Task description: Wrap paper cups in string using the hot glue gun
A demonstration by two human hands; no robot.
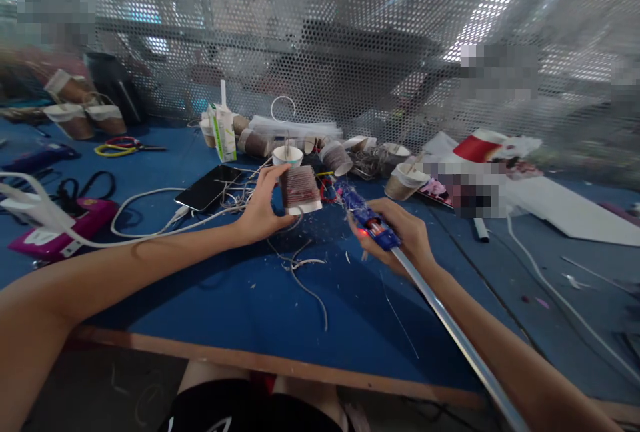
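Between the thumb and fingers of my left hand (264,209) is a small paper cup wrapped in brown cord (300,189), its white rim facing down toward me. My right hand (407,235) grips a blue glue gun (367,219), whose tip points up and left, a short distance right of the cup. A red light glows on the gun, and a long clear glue stick (455,329) runs out of its back toward the lower right. Loose grey cord (313,292) lies on the blue table (240,305) below the cup.
Behind my hands stand more wrapped cups (405,182) and a small carton (223,132). On the left lie a phone (207,189), scissors (125,147), a magenta device (65,229) and white cables. White board (575,209) is at right; a perforated metal screen (300,39) rises behind.
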